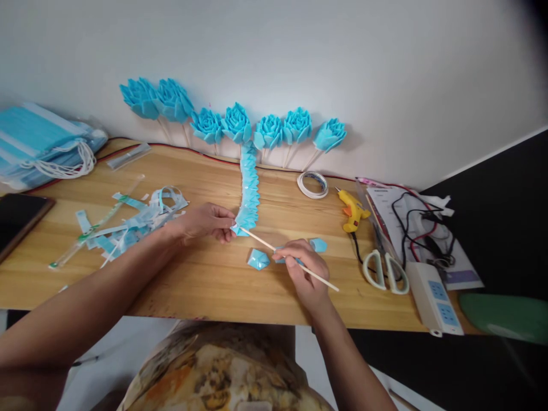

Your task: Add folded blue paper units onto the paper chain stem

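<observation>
My left hand (pixel 208 221) pinches the near end of a long strip of folded blue petals (pixel 249 191) that runs across the wooden table (pixel 180 285) toward the wall. My right hand (pixel 302 264) is closed on a thin wooden stick (pixel 259 240); the stick's tip meets the strip's near end beside my left fingers. A loose folded blue piece (pixel 258 260) lies just left of my right hand, and another blue piece (pixel 319 245) lies just right of it.
Several blue fabric roses (pixel 236 123) on sticks lean against the wall. Cut mask scraps (pixel 128 225) lie left, a stack of face masks (pixel 38 142) far left, a dark tablet (pixel 17 217) at the edge. Tape roll (pixel 313 184), yellow glue gun (pixel 351 209), scissors (pixel 384 269), power strip (pixel 433 297) and cables sit right.
</observation>
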### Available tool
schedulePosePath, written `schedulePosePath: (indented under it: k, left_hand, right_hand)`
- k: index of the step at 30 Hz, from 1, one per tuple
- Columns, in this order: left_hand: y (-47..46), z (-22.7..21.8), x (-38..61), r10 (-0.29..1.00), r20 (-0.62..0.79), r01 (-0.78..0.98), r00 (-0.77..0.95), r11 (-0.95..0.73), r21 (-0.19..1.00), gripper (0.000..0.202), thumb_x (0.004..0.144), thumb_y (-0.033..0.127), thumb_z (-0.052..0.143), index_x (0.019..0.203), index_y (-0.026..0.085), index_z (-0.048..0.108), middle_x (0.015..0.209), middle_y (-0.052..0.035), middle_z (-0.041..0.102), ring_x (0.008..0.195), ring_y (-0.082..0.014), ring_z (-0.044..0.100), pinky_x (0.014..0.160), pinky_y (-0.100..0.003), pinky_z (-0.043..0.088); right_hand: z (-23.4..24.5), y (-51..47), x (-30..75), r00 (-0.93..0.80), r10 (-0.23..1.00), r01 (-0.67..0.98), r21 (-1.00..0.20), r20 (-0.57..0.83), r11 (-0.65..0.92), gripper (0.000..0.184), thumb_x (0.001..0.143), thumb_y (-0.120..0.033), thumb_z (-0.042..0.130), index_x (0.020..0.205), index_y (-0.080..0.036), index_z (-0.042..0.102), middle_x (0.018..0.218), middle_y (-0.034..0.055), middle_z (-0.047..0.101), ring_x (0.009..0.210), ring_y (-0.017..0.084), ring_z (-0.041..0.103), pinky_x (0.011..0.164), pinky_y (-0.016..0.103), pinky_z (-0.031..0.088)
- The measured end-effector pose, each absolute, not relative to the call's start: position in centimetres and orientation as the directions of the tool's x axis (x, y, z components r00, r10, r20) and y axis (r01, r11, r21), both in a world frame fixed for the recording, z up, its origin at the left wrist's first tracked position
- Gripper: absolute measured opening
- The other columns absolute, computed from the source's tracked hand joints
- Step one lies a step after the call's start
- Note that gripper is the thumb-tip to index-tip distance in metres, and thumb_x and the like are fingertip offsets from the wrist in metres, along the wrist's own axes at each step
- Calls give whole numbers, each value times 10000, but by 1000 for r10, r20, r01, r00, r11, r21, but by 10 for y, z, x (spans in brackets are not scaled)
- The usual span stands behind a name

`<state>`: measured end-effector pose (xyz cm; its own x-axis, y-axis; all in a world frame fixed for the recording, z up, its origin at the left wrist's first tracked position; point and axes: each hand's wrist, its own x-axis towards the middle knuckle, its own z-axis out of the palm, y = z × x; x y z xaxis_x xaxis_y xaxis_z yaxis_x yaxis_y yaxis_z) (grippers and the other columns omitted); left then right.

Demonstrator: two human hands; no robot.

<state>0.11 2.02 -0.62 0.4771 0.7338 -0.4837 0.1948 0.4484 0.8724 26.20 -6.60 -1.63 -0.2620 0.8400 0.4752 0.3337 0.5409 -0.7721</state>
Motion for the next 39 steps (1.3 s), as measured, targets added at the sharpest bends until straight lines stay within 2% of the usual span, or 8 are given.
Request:
schedulePosePath:
  k: [9, 14, 17, 21, 25, 28, 34, 39]
  left_hand:
    - [20, -13, 4, 767, -445, 226, 462, 384, 895, 220, 733, 346, 658, 674, 142, 600, 589, 16, 615, 497, -71, 551, 478, -168, 409]
    - [19, -15, 8, 781, -441, 247, 442, 367, 897, 187, 745, 311, 640, 668, 149, 587, 560, 29, 596, 485, -70, 534, 475, -167, 396]
    - [18, -15, 9, 801, -437, 255, 410, 360, 898, 152, 758, 257, 607, 660, 146, 573, 543, 31, 591, 468, -68, 525, 476, -168, 395]
    - [19, -13, 10, 842, -415, 236, 345, 351, 906, 145, 770, 226, 568, 651, 144, 561, 543, 22, 590, 467, -81, 537, 477, -180, 403]
    - [18, -11, 7, 831, -407, 190, 378, 361, 913, 167, 741, 284, 644, 680, 135, 601, 594, 11, 614, 497, -85, 549, 499, -187, 429]
    - [19, -15, 3, 814, -451, 148, 366, 428, 892, 194, 677, 308, 720, 689, 146, 616, 646, -3, 642, 550, -102, 573, 522, -197, 453]
    - [24, -20, 0, 807, -462, 83, 369, 466, 881, 363, 542, 430, 844, 694, 145, 677, 642, -32, 650, 554, -117, 563, 511, -207, 463]
    - [23, -17, 0, 797, -477, 101, 370, 476, 874, 480, 392, 519, 906, 652, 167, 708, 637, -28, 656, 560, -111, 563, 506, -188, 468]
  right_hand:
    - [-10, -71, 256, -330, 780, 381, -681, 531, 625, 241, 889, -111, 509, 1015, -251, 659, 868, 10, 727, 831, 189, 623, 794, 383, 481]
    - [-4, -80, 251, -295, 813, 399, -708, 502, 582, 243, 897, -120, 502, 1008, -252, 672, 862, 11, 727, 833, 193, 629, 796, 379, 481]
    - [-1, -88, 248, -139, 888, 363, -811, 439, 458, 211, 921, -165, 497, 952, -252, 686, 805, -1, 715, 821, 183, 634, 832, 370, 472]
    - [6, -98, 253, 135, 940, 197, -938, 313, 284, 203, 938, -245, 501, 882, -236, 696, 736, 1, 684, 763, 178, 628, 802, 348, 491]
    - [8, -111, 265, 161, 939, 253, -933, 302, 257, 173, 933, -277, 523, 952, -229, 688, 791, 20, 697, 770, 184, 636, 734, 328, 504]
    - [4, -123, 271, 123, 926, 457, -848, 357, 266, 142, 930, -255, 523, 955, -233, 661, 850, 31, 693, 803, 184, 635, 724, 322, 498]
    - [-8, -138, 303, -146, 808, 765, -452, 571, 458, 234, 888, -106, 524, 1049, -232, 637, 896, 56, 689, 844, 194, 609, 773, 366, 492]
    - [2, -124, 384, -118, 812, 904, -276, 572, 326, 304, 907, -150, 501, 1167, -219, 642, 1063, 100, 691, 1004, 244, 601, 874, 436, 484]
